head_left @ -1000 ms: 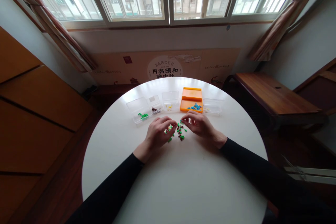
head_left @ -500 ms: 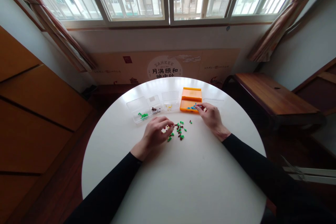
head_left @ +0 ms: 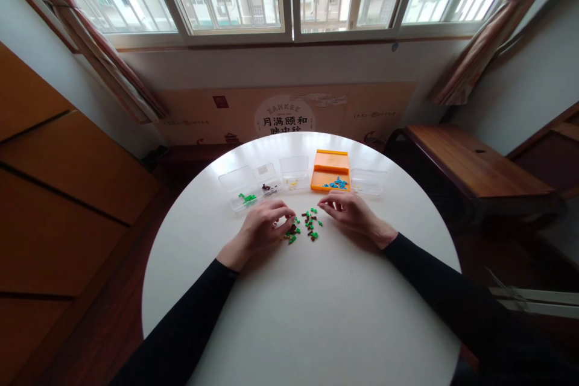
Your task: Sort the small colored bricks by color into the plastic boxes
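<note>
"What do the loose pieces [head_left: 309, 225] look like?"

"Tiny, green and brown, strewn on the bench [head_left: 289, 313] in two loose clusters, just beside each other."

"Where exactly?"

"One lies by the fingertips of the left hand [head_left: 262, 226], partly hidden; the other between it and the right hand [head_left: 350, 215]."

"And the blue pieces [head_left: 337, 183]?"

"Heaped in the near compartment of the open orange box [head_left: 332, 160], toward its right side."

"Other green ones?"

"Some green pieces [head_left: 247, 198] lie inside the leftmost clear box [head_left: 236, 180], its lid open."
</note>
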`<state>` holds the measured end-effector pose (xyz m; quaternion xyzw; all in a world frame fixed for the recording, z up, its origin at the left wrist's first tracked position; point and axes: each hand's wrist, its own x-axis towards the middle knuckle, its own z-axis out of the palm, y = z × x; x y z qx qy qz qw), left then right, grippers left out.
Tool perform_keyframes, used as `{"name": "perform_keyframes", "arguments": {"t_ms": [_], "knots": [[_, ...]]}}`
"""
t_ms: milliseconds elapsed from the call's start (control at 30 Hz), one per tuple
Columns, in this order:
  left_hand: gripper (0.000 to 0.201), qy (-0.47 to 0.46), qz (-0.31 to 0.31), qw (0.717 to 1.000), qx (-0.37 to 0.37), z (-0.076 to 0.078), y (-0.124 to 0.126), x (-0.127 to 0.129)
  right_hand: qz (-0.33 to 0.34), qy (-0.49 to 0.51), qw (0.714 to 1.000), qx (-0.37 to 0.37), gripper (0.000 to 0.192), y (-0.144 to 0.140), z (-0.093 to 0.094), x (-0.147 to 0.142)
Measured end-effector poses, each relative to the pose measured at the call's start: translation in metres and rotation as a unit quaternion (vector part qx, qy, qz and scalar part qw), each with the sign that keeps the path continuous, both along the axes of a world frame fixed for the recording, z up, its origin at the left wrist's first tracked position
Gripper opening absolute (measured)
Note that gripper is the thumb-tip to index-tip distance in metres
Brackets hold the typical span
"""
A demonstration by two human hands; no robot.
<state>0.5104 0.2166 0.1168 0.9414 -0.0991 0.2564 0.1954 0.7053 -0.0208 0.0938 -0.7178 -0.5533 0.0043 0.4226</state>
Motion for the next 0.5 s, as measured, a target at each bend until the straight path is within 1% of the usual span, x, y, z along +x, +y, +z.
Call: {"name": "perform_keyframes", "arguments": {"t_ms": [100, 167, 333, 500], "knots": [[0.015, 0.017, -0.002, 1.0, -0.002, 0.001, 0.003, -0.001, 0.052, -0.004, 0.999, -0.006, 0.021, -0.001, 0.002, -0.006], [0.015, 0.033, -0.006, 0.999, -0.01, 0.003, 0.006, -0.003, 0.067, -0.01, 0.998, -0.008, 0.019, -0.002, 0.003, -0.006], [0.013, 0.067, -0.001, 0.997, -0.036, 0.011, 0.016, -0.012, 0.073, -0.017, 0.997, -0.012, 0.013, -0.004, 0.004, -0.003], [0.015, 0.106, -0.003, 0.993, -0.061, 0.017, 0.023, -0.019, 0.076, -0.018, 0.997, -0.019, 0.012, -0.005, 0.004, -0.003]]}}
